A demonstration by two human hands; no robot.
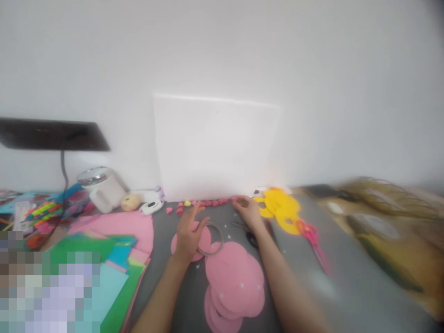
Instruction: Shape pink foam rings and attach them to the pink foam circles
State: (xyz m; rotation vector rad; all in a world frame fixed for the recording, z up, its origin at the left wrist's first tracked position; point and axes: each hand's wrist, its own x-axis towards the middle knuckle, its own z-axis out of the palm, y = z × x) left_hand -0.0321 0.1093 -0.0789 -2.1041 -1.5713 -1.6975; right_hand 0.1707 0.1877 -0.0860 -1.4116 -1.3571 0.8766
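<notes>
My left hand [189,233] is held over a pink paper circle [203,236], its fingers apart and nothing in them. A thin grey ring [222,238] lies beside its thumb, partly on the circle. My right hand [249,212] reaches to the far edge of the mat, fingertips closed at the right end of a row of small pink-red pieces [215,202]. One of these pieces shows at its fingertips. A stack of pink paper circles [236,277] lies between my forearms. Beneath my right wrist are dark-handled scissors [251,238], partly hidden.
Yellow paper shapes [282,208] and pink scissors [314,240] lie right of my right arm. Coloured paper sheets [114,277], a white mug [104,189] and pink paper [138,226] are at left. A white board [217,148] leans against the wall.
</notes>
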